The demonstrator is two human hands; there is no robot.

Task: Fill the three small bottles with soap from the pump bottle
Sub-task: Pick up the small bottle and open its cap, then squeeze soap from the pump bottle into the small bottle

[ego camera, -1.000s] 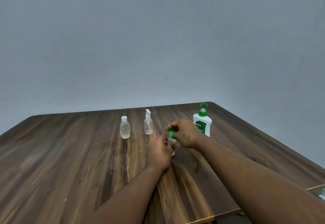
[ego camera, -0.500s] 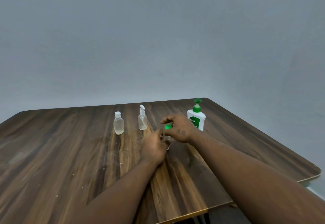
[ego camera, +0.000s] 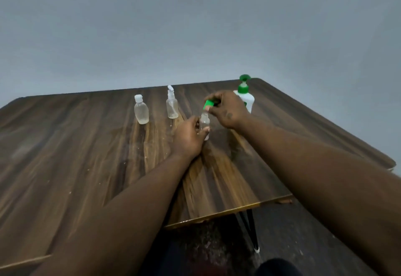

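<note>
Cap off, neck open for soap

Left hand (ego camera: 188, 137) has its fingers wrapped round the small clear bottle (ego camera: 205, 121), holding it upright on the table (ego camera: 65, 145), probably so it can't tip. Just above the open neck, right hand (ego camera: 227, 111) pinches the green cap (ego camera: 208, 104) between thumb and fingertips, clear of the opening. Pump bottle (ego camera: 246, 100) stands just behind the right hand, within easy reach for dispensing. Farther left, flip-cap bottle (ego camera: 141, 113) and spray-top bottle (ego camera: 172, 106) stand capped, side by side, well apart from both hands. Both look near empty.
</note>
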